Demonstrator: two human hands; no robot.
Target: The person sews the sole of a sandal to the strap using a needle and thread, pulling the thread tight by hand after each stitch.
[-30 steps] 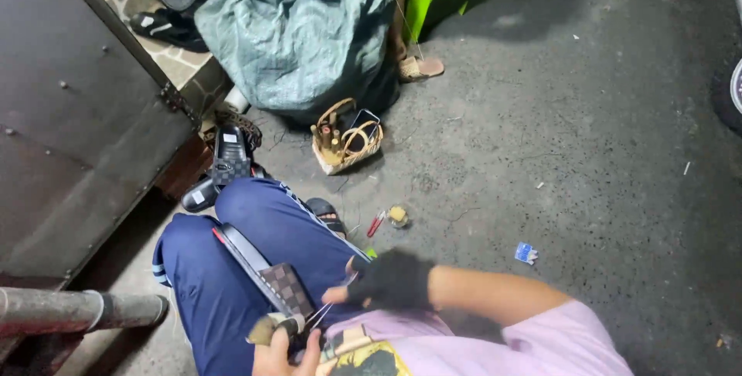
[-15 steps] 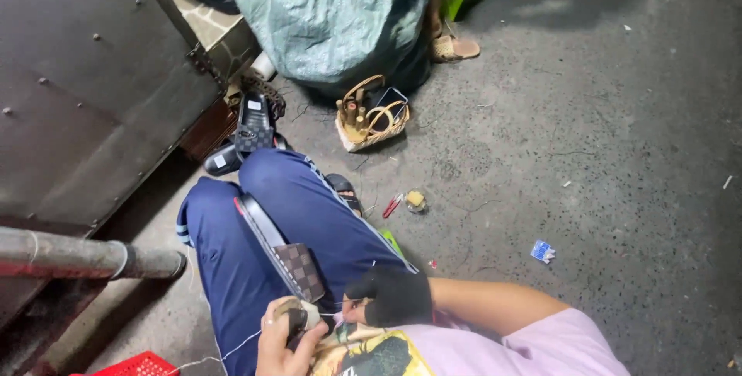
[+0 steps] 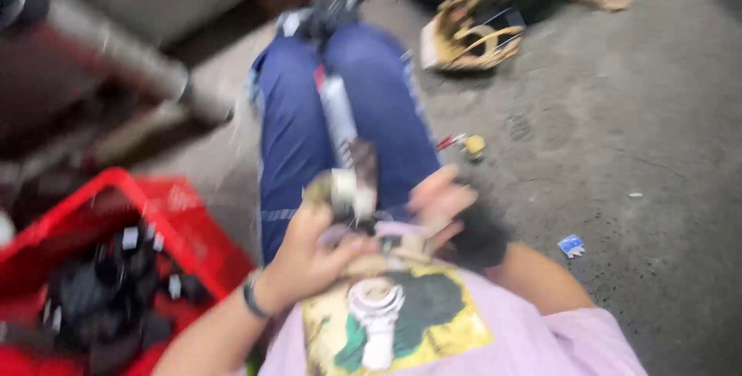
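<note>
The view is blurred by motion. My left hand (image 3: 317, 248) is curled around a small pale object (image 3: 345, 189) over my lap, just above my blue trousers (image 3: 294, 136). A long grey and brown strip (image 3: 340, 117) lies along my thigh and reaches down to that object. My right hand (image 3: 440, 200), with a black wrap (image 3: 479, 238) at the wrist, hovers close to the object's right side with its fingers drawn together. The blur hides whether it pinches anything.
A red crate (image 3: 182, 217) holding dark items (image 3: 108, 299) stands at my left. A metal pipe (image 3: 124, 59) runs across the upper left. On the concrete floor lie a woven basket (image 3: 471, 32), a small yellow piece (image 3: 474, 145) and a blue scrap (image 3: 572, 245).
The view has swung down and to the left, bringing the red crate into sight. Both hands stay together over my lap on the small object.
</note>
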